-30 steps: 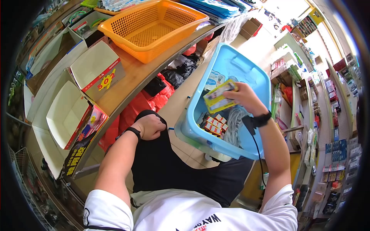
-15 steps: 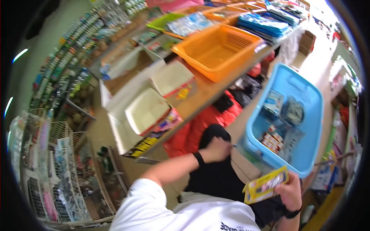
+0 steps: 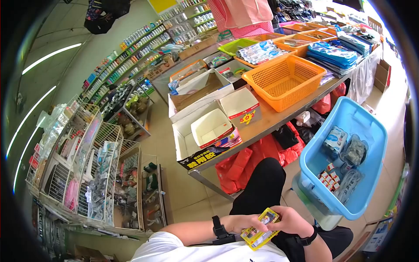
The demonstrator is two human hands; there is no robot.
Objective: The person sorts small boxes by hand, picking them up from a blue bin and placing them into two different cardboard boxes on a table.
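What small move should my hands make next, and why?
Probably ease the left hand off the yellow pack: its fingers cover part of the printed face, and the right hand also grips the pack's edge.

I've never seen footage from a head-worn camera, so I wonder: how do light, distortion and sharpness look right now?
Head view: fisheye bending, black corners; the floor washes out beyond the blue tub; ceiling tubes glare; the yellow packet looks fairly sharp, its small print unreadable.

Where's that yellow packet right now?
Low in the head view, right of centre: the yellow packet is held by the left hand and right hand, left of the blue tub.
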